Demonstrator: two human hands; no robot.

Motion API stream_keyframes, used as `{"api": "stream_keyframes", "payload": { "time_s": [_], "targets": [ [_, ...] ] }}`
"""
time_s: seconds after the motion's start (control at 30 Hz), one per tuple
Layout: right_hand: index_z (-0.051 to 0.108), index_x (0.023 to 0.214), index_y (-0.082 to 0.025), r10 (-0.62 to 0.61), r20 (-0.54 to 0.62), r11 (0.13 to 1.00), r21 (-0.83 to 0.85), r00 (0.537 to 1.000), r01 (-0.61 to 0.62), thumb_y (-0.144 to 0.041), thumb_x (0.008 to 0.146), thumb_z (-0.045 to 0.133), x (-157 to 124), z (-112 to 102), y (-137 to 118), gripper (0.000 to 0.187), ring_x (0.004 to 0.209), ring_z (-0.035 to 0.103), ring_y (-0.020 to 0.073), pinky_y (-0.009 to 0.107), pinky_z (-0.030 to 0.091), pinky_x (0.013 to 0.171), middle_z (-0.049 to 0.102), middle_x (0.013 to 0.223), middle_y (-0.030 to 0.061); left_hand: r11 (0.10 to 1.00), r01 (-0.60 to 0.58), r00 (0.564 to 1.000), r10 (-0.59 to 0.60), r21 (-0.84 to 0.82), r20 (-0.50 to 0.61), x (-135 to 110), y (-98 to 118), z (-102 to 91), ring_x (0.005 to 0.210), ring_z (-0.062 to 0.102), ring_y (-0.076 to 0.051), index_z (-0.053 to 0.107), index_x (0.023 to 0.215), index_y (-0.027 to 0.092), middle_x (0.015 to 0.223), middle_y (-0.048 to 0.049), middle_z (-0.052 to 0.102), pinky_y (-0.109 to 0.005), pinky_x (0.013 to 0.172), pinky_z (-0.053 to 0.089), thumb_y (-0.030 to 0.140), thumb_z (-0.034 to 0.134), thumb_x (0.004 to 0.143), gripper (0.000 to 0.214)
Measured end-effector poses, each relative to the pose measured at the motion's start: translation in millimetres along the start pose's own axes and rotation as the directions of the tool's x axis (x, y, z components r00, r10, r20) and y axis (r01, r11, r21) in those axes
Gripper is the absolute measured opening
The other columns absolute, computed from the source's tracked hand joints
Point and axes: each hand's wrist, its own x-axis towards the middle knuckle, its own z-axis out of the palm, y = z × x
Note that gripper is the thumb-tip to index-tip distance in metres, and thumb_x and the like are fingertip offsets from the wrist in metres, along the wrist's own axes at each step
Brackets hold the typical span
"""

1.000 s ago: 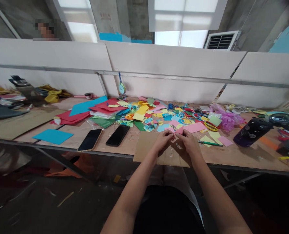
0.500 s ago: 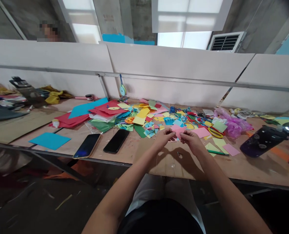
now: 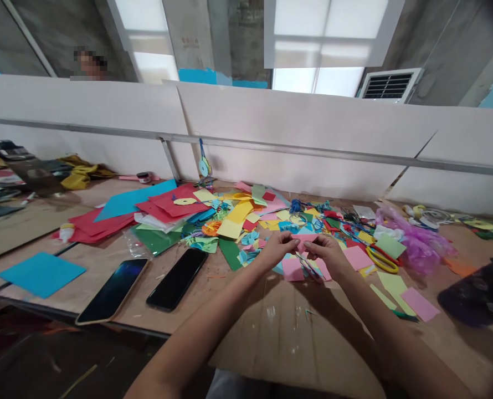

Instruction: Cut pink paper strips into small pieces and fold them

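Between my two hands a small piece of pink paper [image 3: 305,238] is held up over the front of the paper pile. My left hand [image 3: 276,250] pinches its left side. On its right side my right hand [image 3: 326,254] is closed on it in the same way. Just below the fingers lie what look like metal scissors [image 3: 312,270], partly hidden by my right hand. Beside them is a pink paper square [image 3: 292,270]. Yellow-handled scissors [image 3: 381,259] lie to the right of my right hand. A cardboard sheet [image 3: 271,338] lies under my forearms.
Two phones [image 3: 112,291] [image 3: 177,279] and a blue paper sheet [image 3: 42,274] are on the left. Red sheets [image 3: 101,224] and coloured scraps stretch along the back. A purple plastic bag [image 3: 421,235] and a dark tumbler [image 3: 477,293] stand right. White panels [image 3: 296,119] close off the far side.
My view has come nearer to the table. Both hands keep the pink paper, now seen more edge-on, and the scissors and pink square beneath them show more clearly.
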Motion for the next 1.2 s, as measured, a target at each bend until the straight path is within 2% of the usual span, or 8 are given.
{"api": "stream_keyframes", "payload": {
  "time_s": [0.3, 0.4, 0.5, 0.6, 0.67, 0.93, 1.07, 1.2],
  "targets": [
    [0.065, 0.067, -0.019, -0.011, -0.020, 0.999, -0.041, 1.000, 0.010, -0.048, 0.066, 0.083, 42.6, 1.3, 22.0, 0.034, 0.056, 0.057, 0.0150, 0.031, 0.045, 0.059, 0.066, 0.064, 0.0018, 0.996, 0.090, 0.996, -0.090, 0.001, 0.006, 28.4, -32.9, -11.5, 0.062, 0.058, -0.013, 0.057, 0.075, 0.017, 0.070, -0.0024, 0.061, -0.027, 0.062, 0.047, 0.064, 0.060, 0.082, 0.047],
    [0.068, 0.084, -0.019, 0.035, 0.040, 0.998, -0.051, 0.999, -0.033, -0.047, 0.066, 0.084, 49.6, -2.0, 27.6, 0.037, 0.061, 0.061, 0.0168, 0.031, 0.048, 0.062, 0.069, 0.072, 0.0019, 0.991, 0.081, 0.997, -0.080, 0.102, -0.008, 29.6, -37.9, -18.0, 0.061, 0.055, -0.014, 0.054, 0.071, 0.018, 0.066, -0.0009, 0.057, -0.027, 0.060, 0.043, 0.057, 0.057, 0.086, 0.042],
    [0.069, 0.100, -0.022, 0.005, 0.099, 0.995, -0.102, 0.995, 0.005, -0.047, 0.068, 0.083, 55.1, -6.1, 27.3, 0.043, 0.072, 0.064, 0.0188, 0.032, 0.050, 0.068, 0.070, 0.083, 0.0021, 0.962, 0.036, 0.999, -0.042, 0.271, 0.018, 26.6, -35.0, -25.9, 0.066, 0.054, -0.015, 0.057, 0.073, 0.019, 0.069, -0.0016, 0.059, -0.026, 0.061, 0.039, 0.048, 0.053, 0.091, 0.035],
    [0.072, 0.086, -0.021, -0.051, 0.161, 0.963, -0.252, 0.986, 0.091, -0.050, 0.076, 0.076, 56.2, -9.7, 26.1, 0.031, 0.076, 0.063, 0.0198, 0.032, 0.048, 0.071, 0.070, 0.082, 0.0032, 0.918, -0.001, 0.997, -0.031, 0.398, 0.073, 22.8, -31.1, -28.7, 0.071, 0.053, -0.016, 0.062, 0.076, 0.020, 0.074, -0.0023, 0.061, -0.027, 0.063, 0.036, 0.043, 0.052, 0.093, 0.030],
    [0.072, 0.078, -0.021, -0.051, 0.190, 0.937, -0.330, 0.981, 0.112, -0.050, 0.080, 0.072, 53.6, -12.2, 26.0, 0.029, 0.075, 0.061, 0.0196, 0.031, 0.046, 0.070, 0.070, 0.078, 0.0029, 0.900, -0.006, 0.995, -0.040, 0.436, 0.097, 21.2, -31.0, -26.8, 0.071, 0.052, -0.016, 0.063, 0.077, 0.020, 0.074, -0.0019, 0.061, -0.027, 0.062, 0.034, 0.042, 0.052, 0.093, 0.029],
    [0.060, 0.064, -0.020, 0.105, 0.256, 0.962, -0.269, 0.961, -0.034, -0.052, 0.073, 0.075, 41.0, -14.4, 26.1, 0.036, 0.059, 0.051, 0.0151, 0.027, 0.040, 0.056, 0.057, 0.062, -0.0016, 0.912, -0.005, 1.000, 0.004, 0.411, 0.004, 17.9, -28.9, -16.0, 0.068, 0.049, -0.015, 0.056, 0.073, 0.020, 0.069, 0.0001, 0.055, -0.027, 0.063, 0.034, 0.046, 0.052, 0.093, 0.033],
    [0.057, 0.062, -0.020, 0.048, 0.217, 0.965, -0.261, 0.975, 0.011, -0.052, 0.073, 0.073, 40.9, -10.5, 27.5, 0.037, 0.061, 0.047, 0.0142, 0.027, 0.037, 0.058, 0.053, 0.062, -0.0022, 0.934, 0.006, 1.000, -0.004, 0.358, -0.007, 16.3, -27.4, -14.3, 0.068, 0.049, -0.014, 0.056, 0.074, 0.019, 0.070, 0.0006, 0.054, -0.027, 0.063, 0.035, 0.048, 0.053, 0.092, 0.034],
    [0.056, 0.061, -0.020, 0.023, 0.194, 0.962, -0.271, 0.981, 0.031, -0.051, 0.073, 0.073, 40.3, -8.2, 27.7, 0.037, 0.060, 0.045, 0.0138, 0.027, 0.036, 0.058, 0.052, 0.061, -0.0025, 0.983, 0.079, 0.997, -0.079, 0.168, -0.009, 16.9, -29.1, -10.6, 0.063, 0.049, -0.013, 0.057, 0.076, 0.019, 0.070, 0.0009, 0.051, -0.025, 0.058, 0.039, 0.056, 0.054, 0.089, 0.039]
  ]
}}
